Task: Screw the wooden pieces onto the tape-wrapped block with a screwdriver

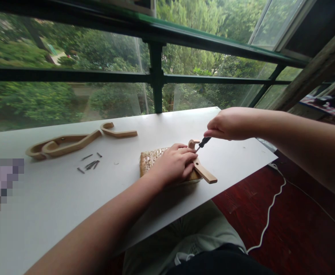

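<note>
My right hand [226,124] is closed round the black handle of a screwdriver [204,141], which slants down to the left. Its tip meets a curved wooden hook [206,172] close to my left fingers. My left hand [176,162] grips the hook with its fingers and presses it against a box-like block [150,158] with a patterned, shiny top. The hook's straight end, with a dark hole in it, sticks out past the block's right side. Whether a screw sits under the tip is hidden by my fingers.
More bent wooden hooks [72,147] and a separate wooden hook [120,133] lie at the back left of the white table [110,202]. Several loose screws [91,165] are near them. Green window rails [156,76] stand behind; a white cable [270,210] runs across the red floor.
</note>
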`<state>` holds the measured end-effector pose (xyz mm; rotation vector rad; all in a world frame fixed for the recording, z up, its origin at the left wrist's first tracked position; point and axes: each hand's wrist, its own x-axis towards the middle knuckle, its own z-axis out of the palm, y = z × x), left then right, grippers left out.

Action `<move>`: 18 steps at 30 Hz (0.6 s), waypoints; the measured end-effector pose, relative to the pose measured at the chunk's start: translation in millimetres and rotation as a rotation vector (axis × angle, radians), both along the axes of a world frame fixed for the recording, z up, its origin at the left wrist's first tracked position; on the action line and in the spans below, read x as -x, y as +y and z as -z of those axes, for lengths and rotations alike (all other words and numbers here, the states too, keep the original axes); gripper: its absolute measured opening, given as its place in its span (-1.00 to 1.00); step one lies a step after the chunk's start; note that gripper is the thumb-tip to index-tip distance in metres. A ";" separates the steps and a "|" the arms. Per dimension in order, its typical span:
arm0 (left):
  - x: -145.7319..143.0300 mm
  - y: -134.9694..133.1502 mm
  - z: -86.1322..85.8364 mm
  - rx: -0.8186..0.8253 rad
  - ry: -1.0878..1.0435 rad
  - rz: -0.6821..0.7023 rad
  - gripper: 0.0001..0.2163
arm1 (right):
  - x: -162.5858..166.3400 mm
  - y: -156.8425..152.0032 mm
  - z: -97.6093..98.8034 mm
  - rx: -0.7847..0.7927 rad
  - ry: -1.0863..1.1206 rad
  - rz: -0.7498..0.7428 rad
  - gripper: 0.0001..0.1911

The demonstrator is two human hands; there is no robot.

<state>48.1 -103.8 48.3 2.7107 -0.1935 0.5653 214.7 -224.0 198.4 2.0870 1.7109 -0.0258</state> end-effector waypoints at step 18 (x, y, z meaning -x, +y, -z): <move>0.3 0.1 -1.2 0.008 -0.001 0.008 -0.70 | -2.6 -10.5 -1.6 -0.058 0.121 -0.082 -0.72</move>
